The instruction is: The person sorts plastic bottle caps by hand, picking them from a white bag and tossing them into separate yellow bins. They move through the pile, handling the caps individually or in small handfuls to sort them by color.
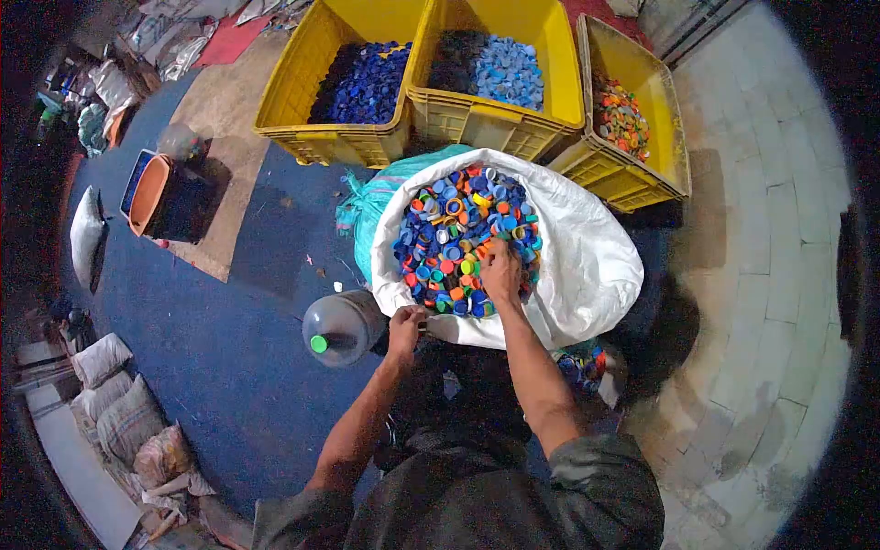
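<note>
Left hand (406, 323) fingers clench the white woven sack's (587, 247) near rim; right hand's (501, 272) loosely curled fingers should rake multicoloured plastic caps (449, 225) shallowly

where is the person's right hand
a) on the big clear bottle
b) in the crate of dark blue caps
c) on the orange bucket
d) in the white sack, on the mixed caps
d, the right hand lies on the caps inside the white sack, while the left hand grips the sack's near rim.
</note>
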`<state>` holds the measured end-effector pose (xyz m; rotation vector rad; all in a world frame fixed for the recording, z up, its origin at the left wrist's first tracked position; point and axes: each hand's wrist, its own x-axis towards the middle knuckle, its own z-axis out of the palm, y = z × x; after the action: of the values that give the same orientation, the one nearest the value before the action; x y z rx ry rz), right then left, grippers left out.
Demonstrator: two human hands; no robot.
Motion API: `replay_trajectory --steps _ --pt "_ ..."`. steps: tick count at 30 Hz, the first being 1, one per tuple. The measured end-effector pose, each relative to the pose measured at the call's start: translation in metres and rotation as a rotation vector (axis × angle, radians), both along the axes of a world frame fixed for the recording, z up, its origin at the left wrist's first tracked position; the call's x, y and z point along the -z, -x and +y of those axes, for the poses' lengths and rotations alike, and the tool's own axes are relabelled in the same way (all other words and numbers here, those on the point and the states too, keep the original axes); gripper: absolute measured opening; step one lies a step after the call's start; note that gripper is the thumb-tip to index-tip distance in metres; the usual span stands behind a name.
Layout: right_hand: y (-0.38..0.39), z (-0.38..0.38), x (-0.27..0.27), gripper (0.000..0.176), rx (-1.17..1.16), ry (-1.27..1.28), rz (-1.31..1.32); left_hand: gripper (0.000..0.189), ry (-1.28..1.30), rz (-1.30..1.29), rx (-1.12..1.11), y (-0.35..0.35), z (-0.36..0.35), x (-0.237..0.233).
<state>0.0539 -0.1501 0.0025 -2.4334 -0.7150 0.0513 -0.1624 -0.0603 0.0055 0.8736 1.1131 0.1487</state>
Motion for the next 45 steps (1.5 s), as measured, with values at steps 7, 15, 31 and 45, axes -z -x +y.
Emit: replay_trajectory --steps 7,15,31,45 --pt "0.014 -0.026 -0.006 0.031 0.21 -0.332 0.149 0.015 -0.23 -0.084 0.086 -0.055 -0.002 -0.01" --pt "0.04 -0.067 -0.038 0.02 0.393 -1.495 1.282 0.027 -0.695 0.029 0.21 -0.111 -0.009 0.026" --pt "0.07 -0.122 -0.031 0.019 0.474 -1.287 1.283 0.033 -1.215 0.386 0.41 -0.162 -0.019 0.012" --pt "0.045 -0.113 -0.032 0.012 0.542 -1.222 1.347 0.008 -0.001 -0.292 -0.008 -0.108 -0.019 -0.001"
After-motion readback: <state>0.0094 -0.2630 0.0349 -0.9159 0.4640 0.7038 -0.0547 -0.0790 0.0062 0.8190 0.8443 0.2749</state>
